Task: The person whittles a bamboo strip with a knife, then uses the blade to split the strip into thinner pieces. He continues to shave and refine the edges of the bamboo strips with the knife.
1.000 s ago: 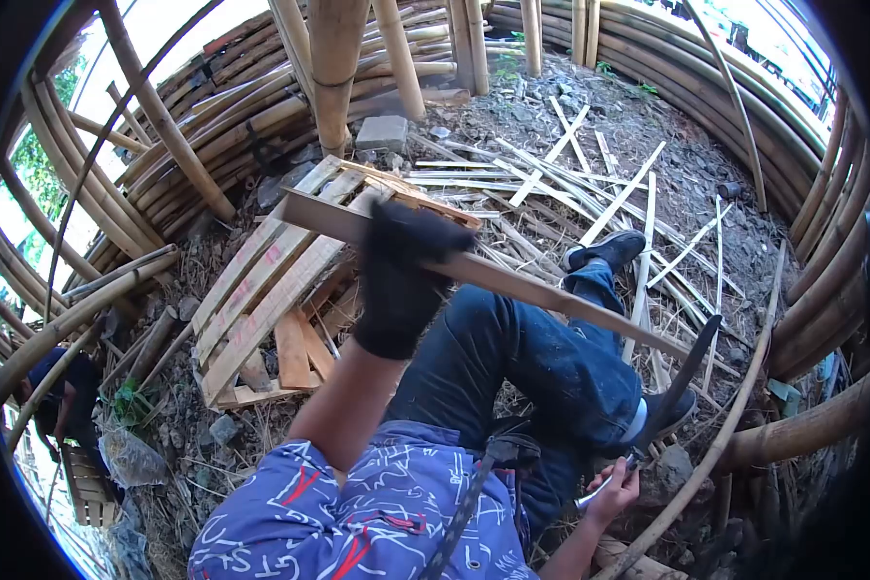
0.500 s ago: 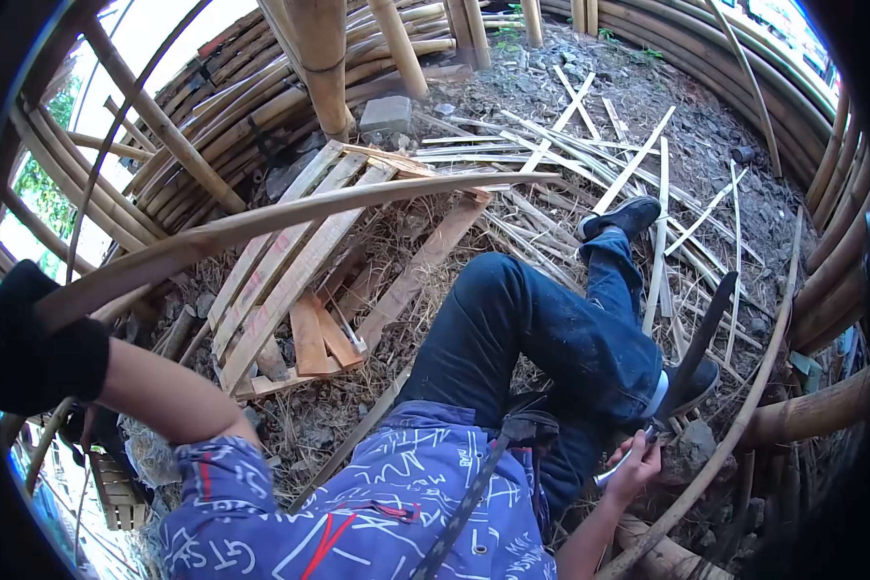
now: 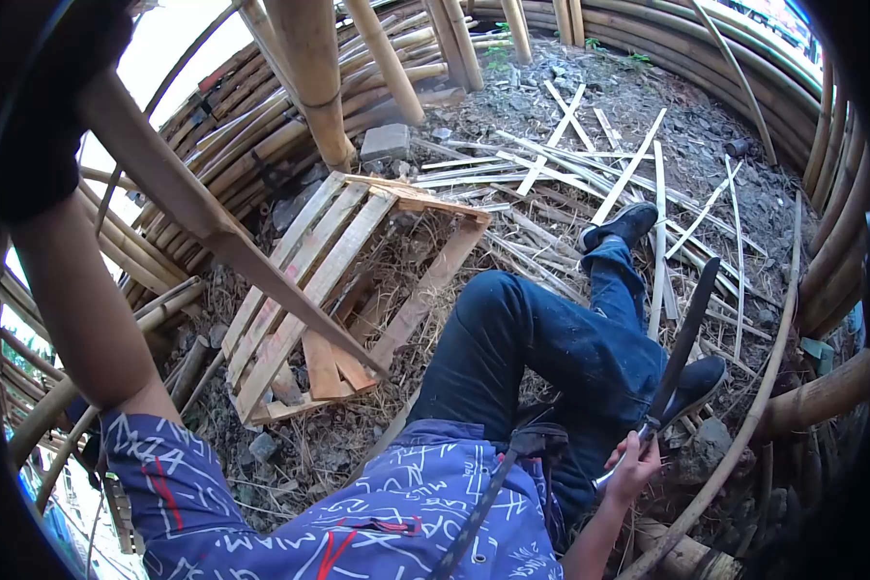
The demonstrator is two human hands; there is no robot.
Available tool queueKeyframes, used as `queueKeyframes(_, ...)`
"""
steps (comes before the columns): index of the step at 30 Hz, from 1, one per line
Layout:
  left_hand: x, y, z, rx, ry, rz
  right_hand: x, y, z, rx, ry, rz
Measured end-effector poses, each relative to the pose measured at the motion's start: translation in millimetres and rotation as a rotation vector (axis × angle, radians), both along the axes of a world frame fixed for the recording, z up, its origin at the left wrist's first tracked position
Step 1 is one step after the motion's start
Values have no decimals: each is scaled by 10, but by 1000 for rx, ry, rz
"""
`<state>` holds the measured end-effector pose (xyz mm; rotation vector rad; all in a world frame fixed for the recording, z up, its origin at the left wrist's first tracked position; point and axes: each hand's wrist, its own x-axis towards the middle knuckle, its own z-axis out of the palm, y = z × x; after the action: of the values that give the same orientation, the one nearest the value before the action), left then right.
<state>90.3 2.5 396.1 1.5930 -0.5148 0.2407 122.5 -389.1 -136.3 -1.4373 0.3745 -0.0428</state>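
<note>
My left hand [image 3: 53, 116], in a black glove, is raised at the upper left and closed around one end of a split bamboo strip [image 3: 188, 198]. The strip slants down to the right, its far end in front of the wooden pallet [image 3: 331, 266]. Low on the right, my bare right hand [image 3: 636, 466] grips a machete [image 3: 686, 333] by its handle. The long dark blade points up, passing in front of my shoe. The fingertips of my left hand are hard to make out in the dark glove.
Thin split bamboo strips [image 3: 628, 169] lie scattered over the ground beyond my legs. Bamboo poles [image 3: 300, 77] stand upright at the back, and more are stacked at the sides. A grey block [image 3: 385, 142] sits behind the pallet. One long curved strip [image 3: 768, 387] runs along my right.
My left hand has risen, and the bamboo strip has swung from pointing right to slanting downward, its far end lower. My right hand and the machete have barely moved.
</note>
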Motion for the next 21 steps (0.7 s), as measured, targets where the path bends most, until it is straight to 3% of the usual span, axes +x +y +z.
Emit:
queueKeyframes(6,902,-303,-538,68,138,-1,-11,-94,-62,-8,12,-12)
queueKeyframes(7,909,-654,-842,22,7,338,-9,-90,-81,-2,18,-17)
queueKeyframes(8,1136,-506,-937,41,276,159,-11,-78,-101,-3,25,-20)
queueKeyframes(9,1397,-246,-1147,-2,276,-276,-3,-65,-119,10,27,-26)
queueKeyframes(10,1446,-332,-1314,-5,238,-3,-15,-80,-123,18,32,-30)
queueKeyframes(11,1551,-277,-1535,-14,247,-8,-40,-107,-121,8,41,-34)
queueKeyframes(13,1779,-144,-1974,349,-16,197,-69,-137,-115,6,74,-21)
queueKeyframes(14,1769,-261,-2029,-74,273,-59,-77,-163,-155,0,71,-20)
queueKeyframes(15,1932,-176,-2232,42,260,-130,-71,-147,-108,-20,105,-40)
queueKeyframes(16,1784,-424,-2218,188,369,118,-65,-142,-117,-24,97,-40)
queueKeyframes(17,1775,-503,-2382,89,428,82,-61,-151,-136,-31,92,-42)
queueKeyframes(19,1810,-477,-2731,250,459,102,-35,-133,-153,-36,96,-49)
queueKeyframes(21,1740,-512,-2911,181,570,89,-45,-136,-165,-35,108,-42)
